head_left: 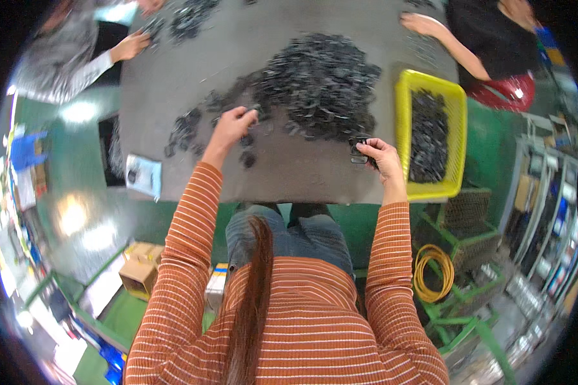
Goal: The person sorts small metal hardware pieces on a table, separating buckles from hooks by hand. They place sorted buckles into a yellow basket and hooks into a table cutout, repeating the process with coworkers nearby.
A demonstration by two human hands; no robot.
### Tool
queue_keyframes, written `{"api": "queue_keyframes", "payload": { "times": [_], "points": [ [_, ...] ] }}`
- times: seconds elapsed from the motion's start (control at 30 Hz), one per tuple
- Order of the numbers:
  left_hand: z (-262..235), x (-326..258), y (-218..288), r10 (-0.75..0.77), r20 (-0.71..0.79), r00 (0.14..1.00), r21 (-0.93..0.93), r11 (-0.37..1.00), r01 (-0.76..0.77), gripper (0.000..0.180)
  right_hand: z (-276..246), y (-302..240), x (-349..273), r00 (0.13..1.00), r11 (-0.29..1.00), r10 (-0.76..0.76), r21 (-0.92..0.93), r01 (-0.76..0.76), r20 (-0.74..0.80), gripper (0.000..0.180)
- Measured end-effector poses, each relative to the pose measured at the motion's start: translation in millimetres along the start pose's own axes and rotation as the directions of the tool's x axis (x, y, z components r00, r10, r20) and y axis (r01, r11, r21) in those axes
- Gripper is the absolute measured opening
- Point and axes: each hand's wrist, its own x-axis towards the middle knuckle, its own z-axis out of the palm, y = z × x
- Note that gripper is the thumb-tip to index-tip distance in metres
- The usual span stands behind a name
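Head view: black part between right fingers

The single pieces in the large heap of small black parts are too small and blurred to be told apart. What is pinched under the left hand is hidden by its fingers, and the yellow basket is partly covered by its dark contents.

left hand: arm extended, fingers pinched | right hand: fingers curled, gripping
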Motion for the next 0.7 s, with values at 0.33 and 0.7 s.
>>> {"api": "queue_keyframes", "payload": {
  "times": [0.33, 0.7],
  "points": [
    [311, -3, 177, 0.453, 0.255, 0.854, -0.137, 0.891, -0.432, 0.048, -179, 22, 25, 0.772, 0.948, -0.296, -0.274, 0.164, -0.562, 0.05],
    [60, -12, -57, 0.383, -0.656, 0.651, 0.311, 0.922, -0.229, 0.026, 164, 28, 35, 0.538, 0.246, -0.772, -0.62, 0.745, 0.34, 0.011]
  ]
}}
